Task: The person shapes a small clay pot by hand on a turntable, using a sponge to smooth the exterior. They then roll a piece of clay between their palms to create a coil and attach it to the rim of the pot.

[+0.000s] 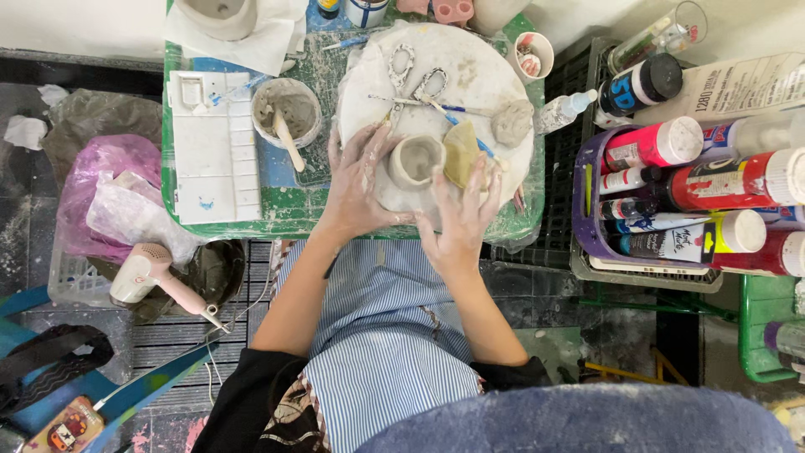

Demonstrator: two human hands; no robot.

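Clay cup point(415, 159) sits mid-board; left hand point(359, 180) cups it at 9 o'clock for support, right hand point(464, 220) presses sponge point(461, 153) at 3 o'clock.

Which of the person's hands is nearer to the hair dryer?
Left. The left hand cups the small clay pot, on the side toward the hair dryer; the right hand lies beyond the pot.
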